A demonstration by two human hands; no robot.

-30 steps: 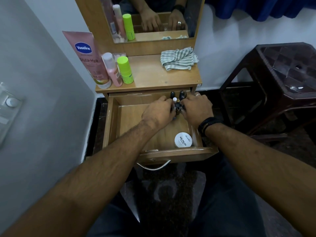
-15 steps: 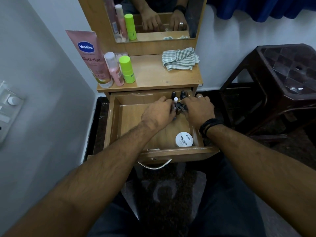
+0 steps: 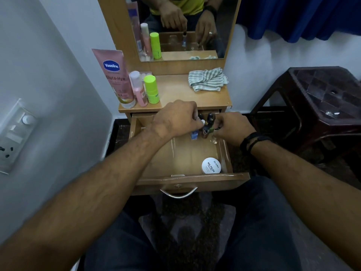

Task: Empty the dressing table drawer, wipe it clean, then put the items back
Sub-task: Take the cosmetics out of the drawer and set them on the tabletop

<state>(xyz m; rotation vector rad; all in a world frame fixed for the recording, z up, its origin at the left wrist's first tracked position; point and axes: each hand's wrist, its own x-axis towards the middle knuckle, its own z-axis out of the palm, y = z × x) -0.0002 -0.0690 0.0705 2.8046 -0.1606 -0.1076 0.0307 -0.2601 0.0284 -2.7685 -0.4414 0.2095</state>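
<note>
The wooden drawer [image 3: 185, 178] of the dressing table is pulled out towards me. At its back right stands a cluster of small dark-capped nail polish bottles [image 3: 210, 118]. My left hand [image 3: 175, 119] pinches a small blue bottle [image 3: 194, 135] by its cap and holds it just above the drawer floor. My right hand [image 3: 232, 128] has its fingers curled on a bottle at the right of the cluster. A white round nail polish remover jar [image 3: 211, 165] lies at the drawer's front right corner.
On the table top stand a pink Vaseline tube [image 3: 115, 75], a pink bottle [image 3: 139, 89] and a green bottle [image 3: 151, 89] at the left. A striped cloth [image 3: 207, 79] lies at the right. A dark plastic stool [image 3: 322, 102] stands to the right, and a wall is close on the left.
My left hand has risen a little, lifting the blue bottle out of the cluster. My right hand stays at the bottles.
</note>
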